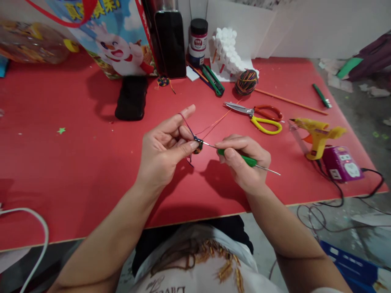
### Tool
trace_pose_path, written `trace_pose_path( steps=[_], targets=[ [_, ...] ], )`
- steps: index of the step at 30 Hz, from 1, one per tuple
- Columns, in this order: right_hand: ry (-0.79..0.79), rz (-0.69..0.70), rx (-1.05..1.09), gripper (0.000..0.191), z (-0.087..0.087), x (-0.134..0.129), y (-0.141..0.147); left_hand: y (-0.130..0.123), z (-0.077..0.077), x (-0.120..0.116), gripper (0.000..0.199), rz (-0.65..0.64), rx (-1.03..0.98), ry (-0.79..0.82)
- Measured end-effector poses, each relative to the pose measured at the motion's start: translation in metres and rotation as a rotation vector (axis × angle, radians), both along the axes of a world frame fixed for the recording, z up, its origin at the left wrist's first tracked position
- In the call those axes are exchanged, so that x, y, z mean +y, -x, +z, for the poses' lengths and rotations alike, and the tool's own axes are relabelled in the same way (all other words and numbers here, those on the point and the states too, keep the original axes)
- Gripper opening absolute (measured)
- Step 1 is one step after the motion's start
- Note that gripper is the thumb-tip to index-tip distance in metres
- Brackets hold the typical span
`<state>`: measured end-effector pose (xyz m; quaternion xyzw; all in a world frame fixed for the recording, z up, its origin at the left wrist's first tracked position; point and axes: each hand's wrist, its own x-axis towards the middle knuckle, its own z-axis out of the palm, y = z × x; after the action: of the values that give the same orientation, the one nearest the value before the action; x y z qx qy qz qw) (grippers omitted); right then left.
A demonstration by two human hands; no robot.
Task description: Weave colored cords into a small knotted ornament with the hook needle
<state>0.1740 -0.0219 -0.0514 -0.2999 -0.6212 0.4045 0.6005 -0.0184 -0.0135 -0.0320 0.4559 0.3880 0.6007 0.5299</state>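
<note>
Between the thumb and fingers of my left hand (pixel 166 148) is a small dark multicoloured crochet piece (pixel 198 147). A strand of yarn (pixel 185 121) runs over my raised left index finger down to it. My right hand (pixel 246 160) is closed around the green handle of a crochet hook (pixel 249 161), whose metal tip reaches the piece's upper edge. A thin metal shaft also sticks out of the handle's other end. Orange-red yarn leads back from the piece towards a multicoloured yarn ball (pixel 246 82) at the rear of the red table (pixel 91 179).
Scissors (pixel 259 116) with red and yellow handles lie right of centre. Further right are a yellow glue gun (pixel 319 134) and a purple box (pixel 343 163) with cables. Behind stand a phone (pixel 171 44), a jar (pixel 198 42) and a printed bag (pixel 113 36); a green cutter (pixel 213 80) lies nearby.
</note>
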Motion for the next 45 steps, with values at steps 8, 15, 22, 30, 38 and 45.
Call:
trace_pose_path(
  steps=[8, 15, 22, 30, 38, 45],
  targets=[
    [0.01, -0.018, 0.0, 0.015, -0.001, 0.0, 0.001, 0.0, -0.002, 0.001, 0.056, 0.006, -0.005, -0.008],
    [0.026, -0.026, -0.019, 0.014, 0.001, -0.001, 0.0, -0.001, 0.004, -0.001, 0.054, 0.015, -0.017, 0.049],
    [0.06, -0.01, -0.047, 0.016, 0.0, -0.003, 0.0, -0.003, 0.007, -0.002, 0.058, -0.03, -0.083, 0.111],
    [0.143, -0.028, 0.102, 0.018, -0.004, -0.012, 0.012, -0.019, -0.001, -0.003, 0.058, -0.164, -0.389, 0.306],
    [0.212, -0.013, 0.172, 0.017, -0.003, -0.005, 0.014, -0.027, 0.001, -0.015, 0.055, 0.003, -0.198, 0.182],
    [0.265, 0.035, 0.291, 0.019, -0.008, 0.005, 0.013, -0.021, 0.001, -0.009, 0.051, -0.05, -0.188, 0.16]
  ],
)
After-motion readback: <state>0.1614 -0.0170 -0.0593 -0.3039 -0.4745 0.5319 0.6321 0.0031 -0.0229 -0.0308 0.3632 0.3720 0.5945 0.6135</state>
